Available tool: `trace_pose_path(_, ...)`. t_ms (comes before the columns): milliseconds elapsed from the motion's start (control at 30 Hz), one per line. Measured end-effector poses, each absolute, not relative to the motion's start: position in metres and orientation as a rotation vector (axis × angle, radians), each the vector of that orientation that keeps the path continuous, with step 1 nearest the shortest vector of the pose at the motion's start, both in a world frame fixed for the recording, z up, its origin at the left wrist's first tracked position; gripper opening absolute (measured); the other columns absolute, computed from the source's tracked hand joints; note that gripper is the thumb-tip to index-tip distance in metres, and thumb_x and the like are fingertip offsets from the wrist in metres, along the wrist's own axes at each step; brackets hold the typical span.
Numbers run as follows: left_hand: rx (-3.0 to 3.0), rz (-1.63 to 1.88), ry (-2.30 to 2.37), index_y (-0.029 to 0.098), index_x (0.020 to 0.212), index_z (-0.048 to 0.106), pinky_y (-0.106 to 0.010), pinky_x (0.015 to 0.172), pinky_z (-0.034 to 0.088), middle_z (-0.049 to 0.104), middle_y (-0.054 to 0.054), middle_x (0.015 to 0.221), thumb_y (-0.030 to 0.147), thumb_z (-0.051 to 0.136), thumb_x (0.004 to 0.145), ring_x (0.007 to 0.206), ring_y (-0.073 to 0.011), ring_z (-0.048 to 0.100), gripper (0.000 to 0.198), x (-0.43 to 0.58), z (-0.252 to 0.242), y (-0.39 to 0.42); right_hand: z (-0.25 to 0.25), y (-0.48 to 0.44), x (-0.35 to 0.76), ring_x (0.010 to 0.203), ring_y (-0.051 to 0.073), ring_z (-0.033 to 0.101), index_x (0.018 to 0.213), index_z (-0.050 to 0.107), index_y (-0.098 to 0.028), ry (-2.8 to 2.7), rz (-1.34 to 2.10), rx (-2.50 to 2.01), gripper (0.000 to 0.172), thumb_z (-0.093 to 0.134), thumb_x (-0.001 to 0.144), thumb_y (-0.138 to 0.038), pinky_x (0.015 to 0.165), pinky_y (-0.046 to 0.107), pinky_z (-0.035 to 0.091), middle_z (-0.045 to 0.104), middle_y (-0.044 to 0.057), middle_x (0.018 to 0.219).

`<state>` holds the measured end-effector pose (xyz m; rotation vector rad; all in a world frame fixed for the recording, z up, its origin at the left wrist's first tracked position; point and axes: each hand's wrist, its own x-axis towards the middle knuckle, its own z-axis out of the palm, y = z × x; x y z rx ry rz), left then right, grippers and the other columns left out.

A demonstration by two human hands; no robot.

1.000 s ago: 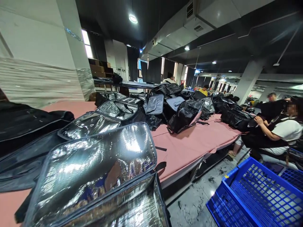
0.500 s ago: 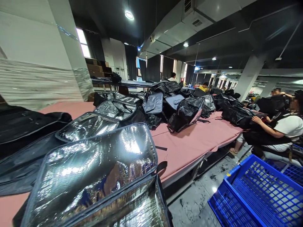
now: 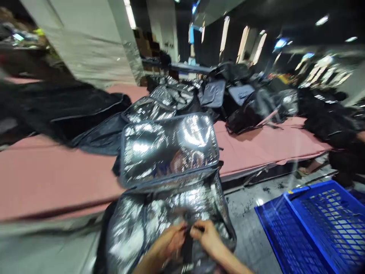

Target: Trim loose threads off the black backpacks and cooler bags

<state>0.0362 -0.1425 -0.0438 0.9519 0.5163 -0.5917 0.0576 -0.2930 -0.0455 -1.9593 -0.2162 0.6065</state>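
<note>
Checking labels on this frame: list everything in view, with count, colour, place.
open bag: 1, silver lining, dark edging, front centre
other bags: several, overlap hides count, black/grey/silver, behind and left
table: 1, pink top, across the middle
blue basket: 1 clear, blue, lower right
floor: 1, grey, lower right
scraps: several, black, on the floor
boxes: stack, count unclear, brown, back left
windows: several, bright white, back
ceiling lights: several, white, upper right
left hand: 1, bare, over open bag, grip blurred
right hand: 1, bare, beside left hand, grip blurred
</note>
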Motion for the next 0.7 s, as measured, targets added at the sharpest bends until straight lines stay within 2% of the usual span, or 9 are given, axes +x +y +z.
trace_pose_path(100,0.897,-0.528,0.650,0.007,0.081,0.061,-0.027,0.081,0.048,0.065,-0.007,0.078,0.013,0.058,0.078,0.081,-0.0171,0.064,0.008,0.037,-0.060,-0.138,-0.060,-0.298,0.058,0.065,0.013,0.048,0.064,0.057,-0.014,-0.160,0.669,-1.920,0.034,0.059,0.073,-0.047,0.063,0.026,0.038,0.051,-0.001,0.062)
trace_pose_path(200,0.819,-0.456,0.755,0.006,0.094,0.062,-0.033,0.088,0.047,0.067,-0.011,0.088,0.008,0.059,0.074,0.084,-0.0178,0.063,0.020,0.034,-0.089,-0.129,-0.079,-0.303,0.062,0.069,0.014,0.048,0.072,0.060,-0.015,-0.134,0.729,-1.913,0.038,0.056,0.070,-0.052,0.065,0.026,0.037,0.055,0.001,0.069)
trace_pose_path(300,0.809,-0.412,0.793,0.004,0.100,0.061,-0.038,0.088,0.047,0.066,-0.014,0.091,0.004,0.061,0.070,0.081,-0.0183,0.064,0.030,0.030,-0.106,-0.125,-0.088,-0.306,0.064,0.063,0.014,0.046,0.071,0.060,-0.014,-0.139,0.762,-1.948,0.043,0.055,0.068,-0.056,0.060,0.027,0.035,0.055,0.002,0.067)
trace_pose_path(400,0.838,-0.405,0.781,0.003,0.104,0.060,-0.037,0.086,0.049,0.065,-0.015,0.094,0.005,0.062,0.072,0.077,-0.0166,0.064,0.032,0.030,-0.109,-0.125,-0.089,-0.309,0.063,0.057,0.013,0.042,0.068,0.060,-0.014,-0.161,0.759,-2.010,0.043,0.056,0.068,-0.057,0.056,0.026,0.033,0.053,0.001,0.062)
trace_pose_path(533,0.881,-0.455,0.765,0.005,0.107,0.059,-0.030,0.077,0.051,0.065,-0.012,0.092,0.006,0.062,0.073,0.073,-0.0138,0.064,0.034,0.031,-0.102,-0.125,-0.091,-0.306,0.066,0.053,0.012,0.041,0.070,0.063,-0.015,-0.174,0.755,-2.097,0.041,0.056,0.069,-0.055,0.055,0.026,0.032,0.053,0.000,0.060)
trace_pose_path(700,0.899,-0.555,0.744,0.010,0.102,0.061,-0.021,0.053,0.048,0.062,-0.003,0.071,0.005,0.061,0.074,0.054,-0.0094,0.058,0.028,0.030,-0.090,-0.129,-0.095,-0.293,0.075,0.061,0.016,0.049,0.071,0.066,-0.019,-0.193,0.740,-2.205,0.036,0.059,0.064,-0.053,0.058,0.026,0.034,0.060,0.002,0.067)
